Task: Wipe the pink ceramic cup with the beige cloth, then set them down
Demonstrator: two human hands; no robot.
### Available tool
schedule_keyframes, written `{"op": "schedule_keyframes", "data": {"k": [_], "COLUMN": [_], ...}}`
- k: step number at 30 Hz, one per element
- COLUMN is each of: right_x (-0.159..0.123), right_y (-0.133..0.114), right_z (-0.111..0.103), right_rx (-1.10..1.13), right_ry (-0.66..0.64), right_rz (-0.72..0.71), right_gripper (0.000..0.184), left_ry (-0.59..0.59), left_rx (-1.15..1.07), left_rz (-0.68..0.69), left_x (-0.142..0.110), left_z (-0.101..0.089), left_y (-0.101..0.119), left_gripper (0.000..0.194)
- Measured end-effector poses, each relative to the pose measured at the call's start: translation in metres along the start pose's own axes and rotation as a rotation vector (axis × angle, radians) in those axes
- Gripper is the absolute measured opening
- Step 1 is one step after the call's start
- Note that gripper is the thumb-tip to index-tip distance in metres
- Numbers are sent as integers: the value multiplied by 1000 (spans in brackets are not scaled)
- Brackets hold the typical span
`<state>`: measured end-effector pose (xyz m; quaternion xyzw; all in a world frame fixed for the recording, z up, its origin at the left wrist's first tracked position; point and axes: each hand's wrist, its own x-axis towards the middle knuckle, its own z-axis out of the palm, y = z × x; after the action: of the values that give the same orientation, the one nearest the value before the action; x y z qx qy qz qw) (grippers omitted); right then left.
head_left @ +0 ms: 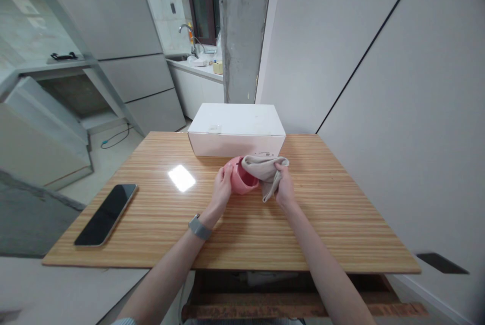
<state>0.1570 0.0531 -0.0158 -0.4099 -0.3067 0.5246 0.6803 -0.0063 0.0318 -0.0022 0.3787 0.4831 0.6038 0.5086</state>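
My left hand (223,183) is closed around the left side of a pink cup-like container (240,183), which is tilted so that its hollow inside faces toward me and to the right. In my right hand (285,188) is a folded beige cloth (265,167), gripped at its right end. The cloth's left end lies against the container's upper rim, and a loose corner hangs below. Both things are in front of the white box, over the middle of the table. A watch with a grey band sits on my left wrist.
A white box (237,144) stands at the back of the wooden table (329,214). On the table's left lies a black phone (106,214). Below the front edge is an open drawer (250,310). A white wall borders the right side.
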Motion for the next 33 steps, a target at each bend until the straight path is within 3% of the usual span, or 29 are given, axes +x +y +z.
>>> {"op": "schedule_keyframes", "data": {"k": [3, 7, 12, 16, 21, 27, 33], "right_x": [10, 7, -8, -13, -14, -17, -26], "right_y": [-16, -31, -30, -26, -16, 0, 19], "right_z": [-7, -8, 4, 5, 1, 13, 26], "right_rx": [301, 485, 403, 288, 134, 26, -62], "right_ry": [159, 119, -43, -202, -354, -320, -126], "right_rz": [163, 297, 338, 460, 544, 356, -109], "right_gripper": [26, 29, 26, 17, 28, 33, 21], "left_ry": [7, -88, -333, -380, -400, -340, -149], "left_rx": [-197, -415, -494, -401, -318, -258, -236], "left_rz": [-136, -253, -365, -433, -529, -503, -375], "left_x": [8, 7, -3, -5, -1, 9, 4], "left_z": [-4, -3, 0, -2, -6, -12, -1], "left_y": [6, 15, 17, 13, 10, 9, 3], "left_gripper": [46, 50, 48, 37, 34, 33, 40]}}
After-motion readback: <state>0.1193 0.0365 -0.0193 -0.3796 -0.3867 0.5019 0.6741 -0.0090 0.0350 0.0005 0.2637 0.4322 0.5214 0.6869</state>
